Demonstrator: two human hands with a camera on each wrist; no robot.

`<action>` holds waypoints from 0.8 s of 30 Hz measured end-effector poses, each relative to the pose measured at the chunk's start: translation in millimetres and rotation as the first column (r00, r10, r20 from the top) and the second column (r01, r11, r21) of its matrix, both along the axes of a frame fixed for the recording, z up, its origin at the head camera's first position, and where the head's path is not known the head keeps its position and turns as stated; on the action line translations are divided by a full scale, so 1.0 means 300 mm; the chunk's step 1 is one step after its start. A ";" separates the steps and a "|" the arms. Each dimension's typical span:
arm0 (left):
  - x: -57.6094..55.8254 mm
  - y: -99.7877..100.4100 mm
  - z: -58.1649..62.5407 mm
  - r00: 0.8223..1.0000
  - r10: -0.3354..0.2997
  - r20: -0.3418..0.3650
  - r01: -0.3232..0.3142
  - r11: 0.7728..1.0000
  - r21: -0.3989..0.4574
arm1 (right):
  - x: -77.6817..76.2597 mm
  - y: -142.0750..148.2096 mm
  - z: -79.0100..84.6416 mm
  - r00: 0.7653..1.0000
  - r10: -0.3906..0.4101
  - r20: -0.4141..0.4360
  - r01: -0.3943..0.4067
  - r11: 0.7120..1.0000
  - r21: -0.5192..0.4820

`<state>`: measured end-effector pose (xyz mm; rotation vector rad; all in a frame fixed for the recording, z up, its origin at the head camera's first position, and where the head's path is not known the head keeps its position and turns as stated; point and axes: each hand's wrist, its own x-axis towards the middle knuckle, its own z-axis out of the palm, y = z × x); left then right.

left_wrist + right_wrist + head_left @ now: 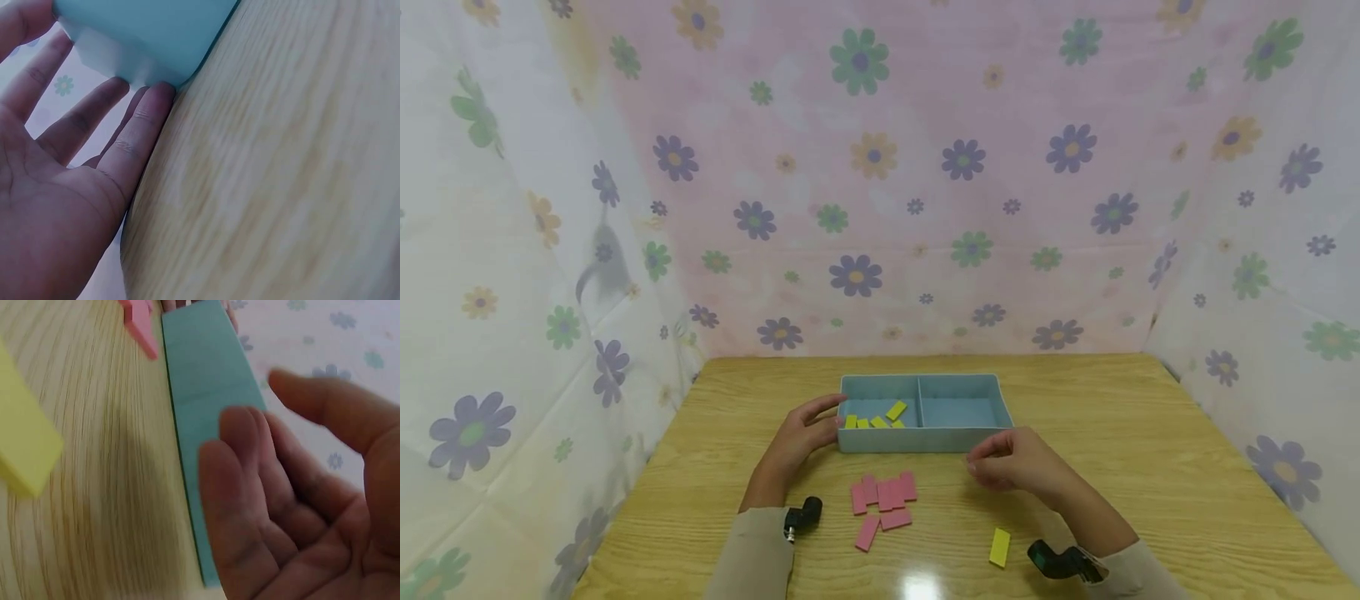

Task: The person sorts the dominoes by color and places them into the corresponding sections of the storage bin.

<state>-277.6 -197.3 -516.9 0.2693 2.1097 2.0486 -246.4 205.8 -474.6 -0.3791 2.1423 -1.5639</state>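
A light blue box (887, 442) with two compartments stands on the table in the head view. Several yellow tiles (897, 410) lie in its left compartment; the right one holds nothing visible. My left hand (801, 440) touches the box's left end, its fingertips against the wall in the left wrist view. Near the front right corner of the box hovers my right hand (1018, 462), fingers loosely bent; the right wrist view shows its thumb apart and nothing held. One yellow tile (999, 547) lies on the table, nearer me than the right hand.
Several pink tiles (896, 519) lie loosely grouped on the wooden table (700, 467) in front of the box, some touching or overlapping. A flowered cloth (917, 175) hangs behind and at both sides of the table. Both wrists carry small black camera mounts (1060, 560).
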 end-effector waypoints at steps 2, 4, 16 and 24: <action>0.000 -0.001 0.001 1.000 0.000 -0.002 0.000 1.000 0.003 | -0.008 0.024 -0.014 0.997 0.076 -0.024 -0.076 0.997 0.022; -0.002 -0.001 0.001 1.000 -0.004 -0.006 0.004 1.000 0.012 | -0.018 0.045 -0.030 0.987 0.155 -0.049 -0.153 0.987 0.037; -0.004 -0.001 -0.006 1.000 0.017 0.015 -0.017 1.000 0.005 | -0.034 0.097 -0.045 0.845 0.534 -0.032 -0.532 0.845 0.056; -0.007 -0.006 -0.008 1.000 0.003 0.000 -0.003 1.000 0.006 | -0.014 0.078 -0.031 0.862 0.507 -0.014 -0.501 0.855 0.132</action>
